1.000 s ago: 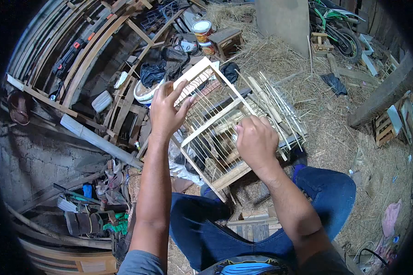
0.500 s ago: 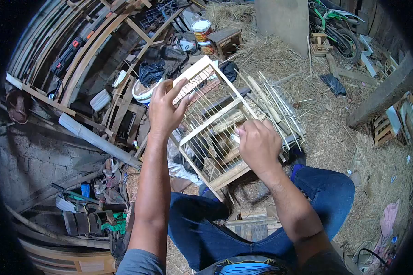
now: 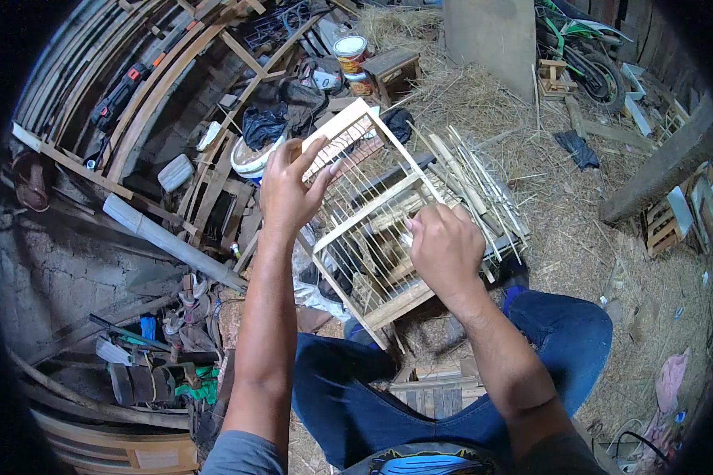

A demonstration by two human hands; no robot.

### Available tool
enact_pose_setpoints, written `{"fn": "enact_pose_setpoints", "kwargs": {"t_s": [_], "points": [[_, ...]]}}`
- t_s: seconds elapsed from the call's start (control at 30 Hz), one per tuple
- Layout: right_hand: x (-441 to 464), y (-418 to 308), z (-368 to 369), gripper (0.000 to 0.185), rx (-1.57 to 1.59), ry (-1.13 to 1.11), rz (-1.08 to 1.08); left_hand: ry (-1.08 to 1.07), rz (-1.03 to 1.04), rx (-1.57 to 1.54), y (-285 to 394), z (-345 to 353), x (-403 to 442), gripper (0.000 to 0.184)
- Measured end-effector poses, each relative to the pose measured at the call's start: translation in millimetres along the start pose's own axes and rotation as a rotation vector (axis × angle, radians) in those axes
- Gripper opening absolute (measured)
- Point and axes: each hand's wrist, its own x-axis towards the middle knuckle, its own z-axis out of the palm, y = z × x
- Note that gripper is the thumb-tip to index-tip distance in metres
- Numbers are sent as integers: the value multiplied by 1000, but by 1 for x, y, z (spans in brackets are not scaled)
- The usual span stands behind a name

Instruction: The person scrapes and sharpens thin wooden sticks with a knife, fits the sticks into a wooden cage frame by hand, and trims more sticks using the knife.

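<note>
A wooden frame [image 3: 362,211] with thin parallel bars and a crosspiece stands tilted in front of me, above my knees. My left hand [image 3: 291,186] grips its upper left side, thumb on one side and fingers over the edge. At the frame's right side, near the crosspiece, my right hand [image 3: 445,245] is closed in a pinch on something small and pale, too hidden to make out. Behind the frame, to the right, lies a bundle of thin wood strips [image 3: 483,186].
Wooden racks [image 3: 166,75] with a black and red tool [image 3: 120,96] are at the upper left. A white bucket [image 3: 253,161], a paint bucket [image 3: 350,52] and a small stool [image 3: 390,63] stand beyond the frame. A post [image 3: 661,170] leans right, near a motorbike [image 3: 594,71].
My right hand has shifted slightly at the frame's right side. My left hand keeps its hold, and the frame stays in nearly the same place.
</note>
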Motion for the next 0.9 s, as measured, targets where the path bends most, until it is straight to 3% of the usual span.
{"fn": "enact_pose_setpoints", "kwargs": {"t_s": [0.9], "points": [[-2,0,-3,10,-8,-7,10,-1,7,-24,-1,-2,0,44]]}}
